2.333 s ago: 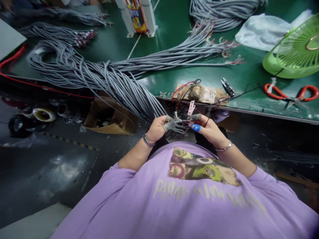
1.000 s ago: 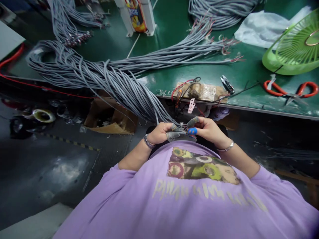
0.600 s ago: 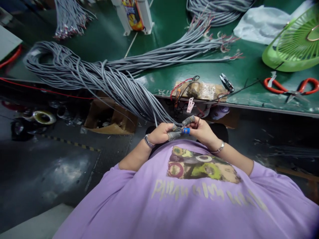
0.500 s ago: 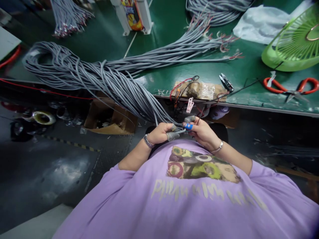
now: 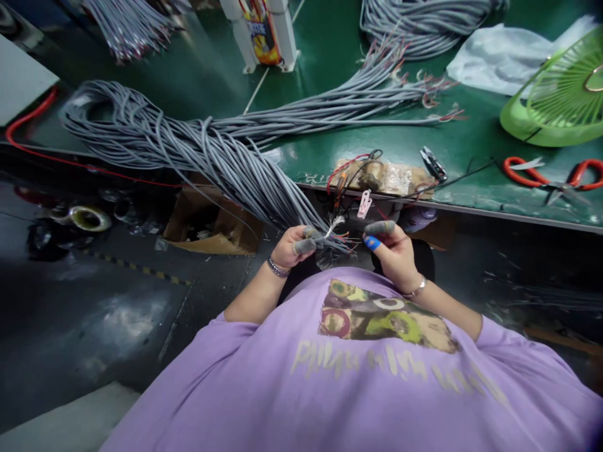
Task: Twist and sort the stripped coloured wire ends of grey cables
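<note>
My left hand, with grey finger covers, pinches a grey cable near its end. Frayed white strands and thin coloured wires stick out beyond the fingers. The cable belongs to a thick bundle of grey cables that hangs over the bench edge towards me. To the right, apart from the wire ends, is my right hand, its thumb wrapped in blue tape and pressed to a grey-covered finger. Whatever may be between those fingertips is too small to make out.
On the green bench lie a wooden block with wires, small nippers, red-handled pliers and a green fan. A pink clip hangs at the edge. Below stands a cardboard box.
My right hand has moved right, away from the cable end. White strands and coloured wires now show beyond my left fingers, which still grip the cable. The view has shifted slightly.
</note>
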{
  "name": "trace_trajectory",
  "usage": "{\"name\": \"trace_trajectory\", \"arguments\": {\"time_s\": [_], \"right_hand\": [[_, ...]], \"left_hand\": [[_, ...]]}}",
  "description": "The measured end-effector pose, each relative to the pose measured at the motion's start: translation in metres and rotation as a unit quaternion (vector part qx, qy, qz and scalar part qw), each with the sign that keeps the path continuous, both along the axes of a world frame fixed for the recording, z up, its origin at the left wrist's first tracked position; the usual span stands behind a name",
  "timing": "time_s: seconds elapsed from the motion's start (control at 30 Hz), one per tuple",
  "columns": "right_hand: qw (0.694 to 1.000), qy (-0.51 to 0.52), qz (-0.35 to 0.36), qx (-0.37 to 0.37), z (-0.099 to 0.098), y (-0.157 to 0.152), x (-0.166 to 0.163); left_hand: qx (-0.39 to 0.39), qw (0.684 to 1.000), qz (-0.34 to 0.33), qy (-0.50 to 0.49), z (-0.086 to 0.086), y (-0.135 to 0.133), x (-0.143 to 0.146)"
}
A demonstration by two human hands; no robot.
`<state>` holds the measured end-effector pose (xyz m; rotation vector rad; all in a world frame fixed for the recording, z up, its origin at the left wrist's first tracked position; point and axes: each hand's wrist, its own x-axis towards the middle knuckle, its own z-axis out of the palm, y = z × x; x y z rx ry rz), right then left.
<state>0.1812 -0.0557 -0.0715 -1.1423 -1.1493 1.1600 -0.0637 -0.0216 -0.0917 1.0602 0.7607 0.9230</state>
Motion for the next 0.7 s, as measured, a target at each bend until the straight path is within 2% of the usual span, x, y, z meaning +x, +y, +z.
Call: {"name": "trace_trajectory", "arguments": {"time_s": [0.07,0.17,0.3,0.37,0.43,0.5,0.57,0.6,0.63,0.7], "right_hand": [[0.984,-0.132,0.049,0.107,0.008,-0.004,0.001],[0.937,-0.253,0.138,0.197,0.022,-0.001,-0.004],[0.881,-0.293,0.259,0.266,0.029,0.012,-0.010],[0.873,-0.278,0.300,0.265,0.026,0.018,-0.006],[0.904,-0.246,0.264,0.231,0.021,0.022,0.003],[0.955,-0.197,0.159,0.157,0.014,0.023,0.015],[0.985,-0.142,0.070,0.061,0.009,0.020,0.026],[0.991,-0.116,0.064,0.012,0.007,0.017,0.030],[0.991,-0.091,0.088,-0.035,0.007,0.014,0.033],[0.975,-0.050,0.183,-0.114,0.010,0.007,0.033]], "left_hand": [[-0.010,0.999,-0.032,0.015,0.001,-0.001,-0.003],[-0.013,0.993,-0.108,0.040,0.008,-0.003,-0.003],[0.012,0.982,-0.179,0.060,0.019,-0.003,-0.001],[0.029,0.978,-0.194,0.067,0.022,-0.001,-0.002],[0.043,0.975,-0.205,0.074,0.023,0.000,-0.006],[0.053,0.974,-0.203,0.081,0.024,0.001,-0.010],[0.063,0.977,-0.186,0.086,0.025,0.001,-0.013],[0.069,0.978,-0.176,0.088,0.025,0.001,-0.013],[0.075,0.979,-0.169,0.089,0.026,0.001,-0.012],[0.087,0.977,-0.173,0.092,0.026,0.001,-0.009]]}}
